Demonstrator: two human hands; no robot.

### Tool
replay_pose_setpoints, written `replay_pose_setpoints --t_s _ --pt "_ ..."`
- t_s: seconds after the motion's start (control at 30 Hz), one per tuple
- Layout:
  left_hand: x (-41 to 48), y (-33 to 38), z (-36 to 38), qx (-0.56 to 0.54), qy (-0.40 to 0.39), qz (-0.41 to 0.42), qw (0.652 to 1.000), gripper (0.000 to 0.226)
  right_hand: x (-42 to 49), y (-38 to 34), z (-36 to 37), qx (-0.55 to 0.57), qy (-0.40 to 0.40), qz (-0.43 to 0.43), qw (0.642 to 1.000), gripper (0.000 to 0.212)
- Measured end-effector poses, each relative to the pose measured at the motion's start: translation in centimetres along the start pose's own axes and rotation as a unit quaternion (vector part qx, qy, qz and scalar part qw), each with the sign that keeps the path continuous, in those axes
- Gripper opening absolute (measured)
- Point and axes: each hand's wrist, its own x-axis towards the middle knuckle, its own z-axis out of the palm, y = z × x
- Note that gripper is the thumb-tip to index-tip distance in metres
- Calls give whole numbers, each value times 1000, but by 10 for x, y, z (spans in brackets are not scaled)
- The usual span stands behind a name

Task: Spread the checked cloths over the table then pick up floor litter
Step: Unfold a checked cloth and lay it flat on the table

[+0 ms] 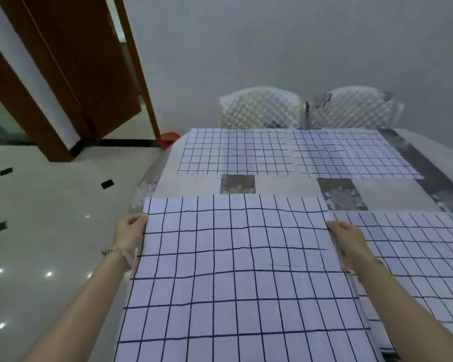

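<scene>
A white cloth with dark blue checks (236, 270) lies over the near left part of the table (285, 185). My left hand (130, 232) grips its left edge and my right hand (347, 242) grips its right edge. A second checked cloth (416, 257) lies at the near right, partly under my right arm. Two more checked cloths lie flat at the far side, one on the left (236, 151) and one on the right (351, 155). Small dark pieces of litter (107, 184) lie scattered on the pale floor at the left.
Two white quilted chairs (259, 108) stand behind the table against the grey wall. A red object (168, 139) sits on the floor by the table's far left corner. A brown door (71, 74) stands open at the upper left. The glossy floor (50, 244) stretches along the left.
</scene>
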Motion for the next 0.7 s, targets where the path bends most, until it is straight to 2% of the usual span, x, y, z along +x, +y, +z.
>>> replay_pose_setpoints --t_s 0.23,0.4,0.5,0.6,0.7 --pt "81 -25 38 77 -71 -25 994 14 38 16 13 -85 66 19 994 25" --pt "100 -49 38 105 -100 -53 988 22 37 34 18 -86 24 61 994 37" --pt "95 -62 19 131 -140 -77 978 31 22 54 12 -119 7 74 990 44" --pt "70 -73 -5 168 -169 -77 968 35 1 71 4 -141 9 80 987 41" --pt "38 -80 -21 193 -181 -78 961 28 -13 80 1 -149 13 74 986 36"
